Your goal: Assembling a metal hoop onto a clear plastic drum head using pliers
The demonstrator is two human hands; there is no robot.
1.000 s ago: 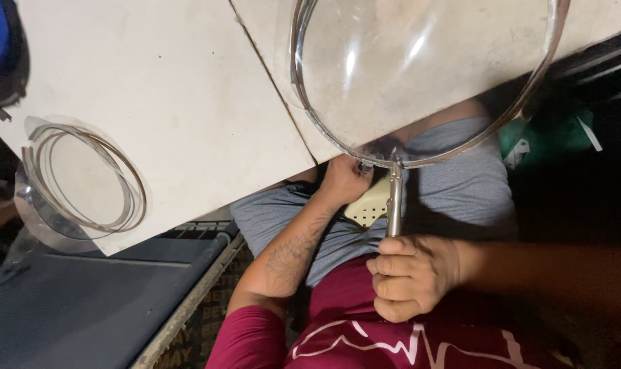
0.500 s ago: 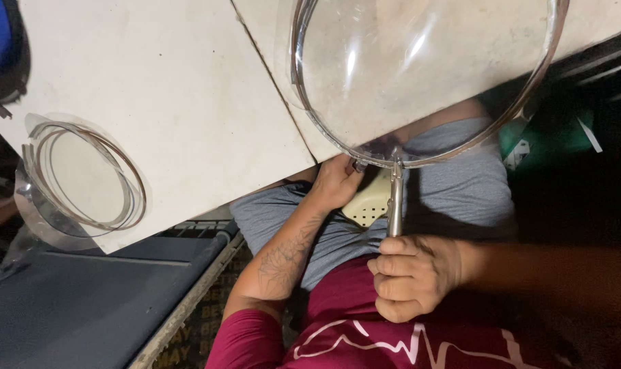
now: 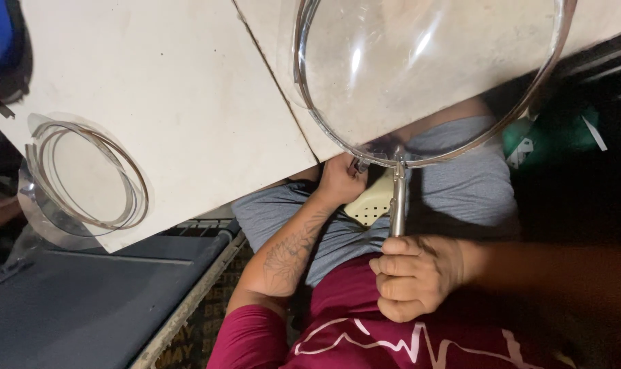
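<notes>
Barely altered over the last second: left hand (image 3: 339,182) nudged a touch lower against the rim fitting (image 3: 358,165); all else unmoved. Judged a steady, fine adjustment at the rim joint, not a repositioning.

- Clear dome (image 3: 426,75), metal-rimmed: lying on the white worktop (image 3: 187,89), near edge overhanging the lap.
- Metal rod (image 3: 397,198): running from the rim joint down into the right hand (image 3: 414,275).
- Right hand: fist-closed grip around the rod's lower end, knuckles to the left, forearm entering from the right.
- Left hand: tattooed forearm angled up from the maroon sleeve, fingers tucked at the fitting under the worktop edge; grip width not discernible.
- Smaller clear cover (image 3: 85,179) with metal ring: well apart, at the worktop's left corner.
</notes>
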